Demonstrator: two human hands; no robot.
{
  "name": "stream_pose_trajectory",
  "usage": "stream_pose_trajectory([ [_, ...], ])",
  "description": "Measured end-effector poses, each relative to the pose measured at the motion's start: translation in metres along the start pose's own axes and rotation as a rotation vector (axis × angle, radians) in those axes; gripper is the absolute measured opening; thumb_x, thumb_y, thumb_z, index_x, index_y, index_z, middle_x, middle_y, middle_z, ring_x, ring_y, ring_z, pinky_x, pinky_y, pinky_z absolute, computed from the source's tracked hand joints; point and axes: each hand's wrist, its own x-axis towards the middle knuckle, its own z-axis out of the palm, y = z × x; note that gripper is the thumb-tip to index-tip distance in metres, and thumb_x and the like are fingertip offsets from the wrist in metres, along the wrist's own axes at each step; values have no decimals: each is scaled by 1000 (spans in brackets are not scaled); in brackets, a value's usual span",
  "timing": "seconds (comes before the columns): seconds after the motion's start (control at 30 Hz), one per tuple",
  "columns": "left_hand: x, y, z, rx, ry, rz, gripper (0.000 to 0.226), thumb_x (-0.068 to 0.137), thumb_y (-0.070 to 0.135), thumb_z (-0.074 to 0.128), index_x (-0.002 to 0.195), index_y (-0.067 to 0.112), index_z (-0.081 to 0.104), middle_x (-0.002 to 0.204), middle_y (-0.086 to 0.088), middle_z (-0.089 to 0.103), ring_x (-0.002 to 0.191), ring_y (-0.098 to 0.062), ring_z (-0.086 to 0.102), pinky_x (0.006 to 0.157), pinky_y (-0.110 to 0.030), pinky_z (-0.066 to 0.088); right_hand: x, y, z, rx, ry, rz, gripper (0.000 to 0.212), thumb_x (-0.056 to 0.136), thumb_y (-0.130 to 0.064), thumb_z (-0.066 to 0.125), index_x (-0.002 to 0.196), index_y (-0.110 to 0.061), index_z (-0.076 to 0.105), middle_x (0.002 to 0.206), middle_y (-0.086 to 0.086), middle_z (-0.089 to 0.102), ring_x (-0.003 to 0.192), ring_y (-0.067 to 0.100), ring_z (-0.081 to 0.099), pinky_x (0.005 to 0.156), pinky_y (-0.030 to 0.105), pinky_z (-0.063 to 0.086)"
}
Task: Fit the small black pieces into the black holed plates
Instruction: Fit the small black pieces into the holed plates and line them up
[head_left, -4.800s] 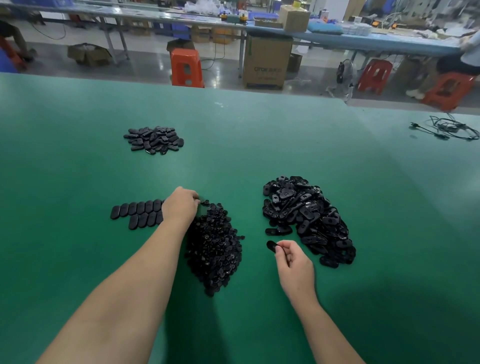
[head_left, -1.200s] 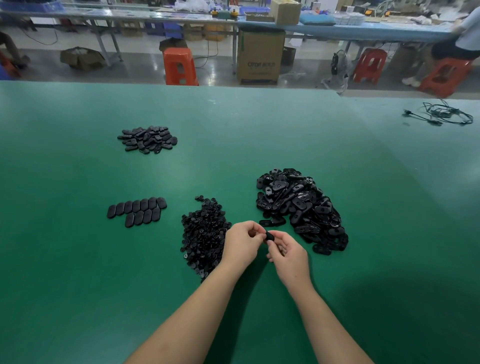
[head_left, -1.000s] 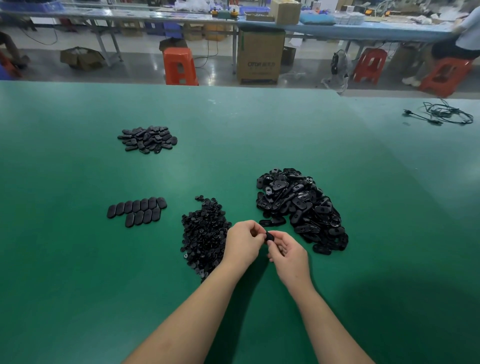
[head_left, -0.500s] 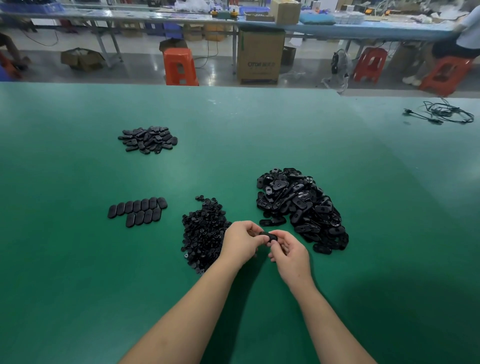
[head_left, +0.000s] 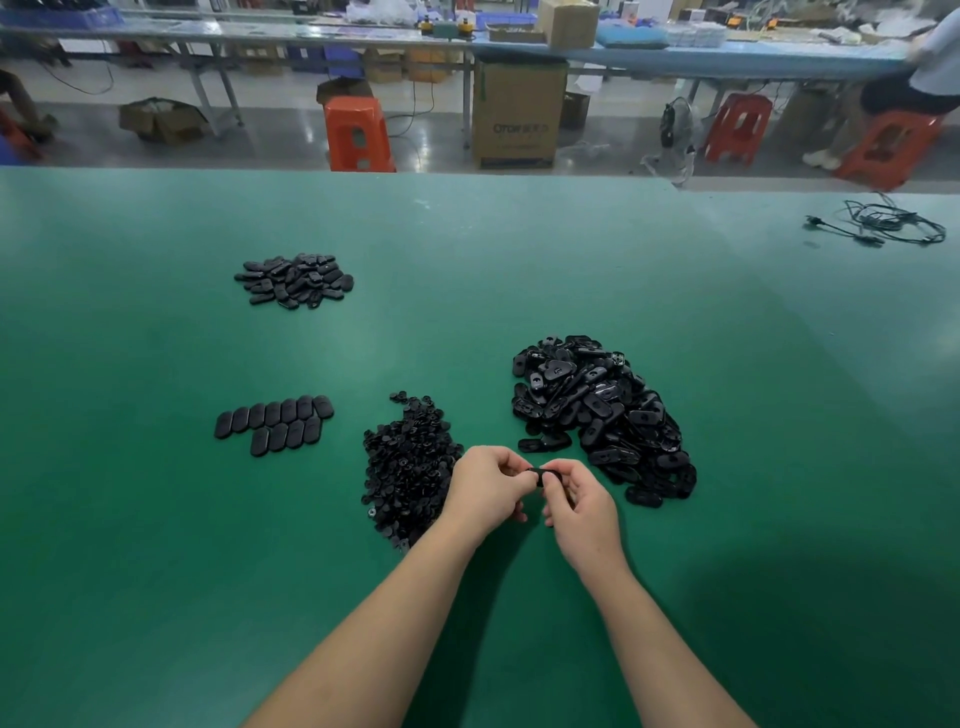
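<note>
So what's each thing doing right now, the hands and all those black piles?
Left hand: curled, pinching the plate.
Right hand: curled, pinching the same plate.
Plate: held between both hands, above the table.
Small pieces: loose heap, beside the left hand.
Holed plates: jumbled heap, right of the hands.
Rows: plates laid flat, two neat lines.
Far pile: loose heap, untouched.
Cable: tangled, lying on the table.

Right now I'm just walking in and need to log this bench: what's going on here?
A person at a green table works one black holed plate, pinched between the left hand and right hand; whether a small piece is in it can't be seen. Beside the hands lie a pile of small black pieces and a pile of holed plates. Further left, plates sit in two neat rows.
</note>
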Motion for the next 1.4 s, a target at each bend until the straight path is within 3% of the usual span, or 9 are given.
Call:
stream_pose_trajectory([
  [0.17, -2, 3, 1, 123, 24, 31, 8, 87, 18, 73, 81, 14, 69, 72, 0, 73, 48, -15, 69, 51, -24, 56, 0, -1, 0, -18, -8, 7, 16, 101, -17, 59, 95, -31, 65, 81, -10, 73, 61, 5, 63, 63, 33, 57],
  [0.4, -8, 7, 10, 214, 80, 99, 9, 88, 21, 69, 87, 12, 68, 82, -2, 72, 72, -22, 71, 73, -37, 60, -1, -2, -1, 17, 0, 22, 19, 100, -13, 60, 94, -30, 66, 85, -10, 74, 66, 5, 65, 60, 26, 54],
  [0.57, -7, 7, 10, 273, 106, 166, 6, 90, 22, 67, 85, 19, 66, 78, 9, 66, 68, -5, 60, 59, -9, 43, -3, -4, -1, 62, 25, 23, 15, 100, -13, 60, 96, -27, 66, 85, -8, 73, 71, 9, 65, 61, 28, 55],
  [0.67, -7, 6, 12, 290, 90, 224, 6, 93, 18, 64, 88, 21, 66, 75, 13, 63, 65, 2, 56, 58, -5, 41, -3, -6, -2, 89, 60, 25, 14, 100, -14, 60, 96, -27, 65, 84, -6, 72, 71, 10, 65, 61, 27, 54],
  [0.87, -6, 2, 11, 505, 68, 422, 27, 96, 13, 57, 122, 16, 65, 106, -2, 69, 96, -19, 64, 88, -35, 53, -4, -9, -2, 91, 55, 17, 13, 101, -12, 59, 96, -24, 65, 77, -8, 69, 63, 3, 58, 62, 27, 49],
  [0.97, -5, -4, 8, 656, 77, 551, 30, 99, 20, 52, 128, 21, 60, 108, -3, 65, 95, -25, 63, 78, -36, 49, -3, -11, -2, 106, 44, 18, 15, 102, -10, 56, 98, -23, 63, 71, -10, 67, 57, 5, 53, 54, 23, 47],
  [1.1, -9, -13, -7, 780, 215, 743, 16, 91, 22, 65, 106, 21, 68, 88, 3, 63, 73, -21, 65, 53, -30, 42, -5, -13, -1, 149, 61, 34, 17, 103, -13, 53, 106, -27, 62, 69, -3, 65, 58, 9, 55, 55, 25, 49],
  [1.27, -3, -38, -68, 606, 513, 497, 20, 85, 26, 73, 105, 21, 71, 90, 6, 67, 73, -16, 64, 61, -28, 50, -6, -12, -1, 107, 56, 38, 17, 103, -16, 53, 104, -28, 64, 78, -6, 68, 62, 7, 57, 60, 26, 52],
  [1.4, -2, -80, -141, 514, 731, 200, 21, 91, 30, 70, 108, 18, 70, 82, 7, 61, 65, -11, 55, 55, -26, 40, -7, -12, -1, 56, 40, 40, 17, 104, -17, 52, 101, -28, 65, 78, -8, 68, 62, 5, 57, 60, 27, 52],
])
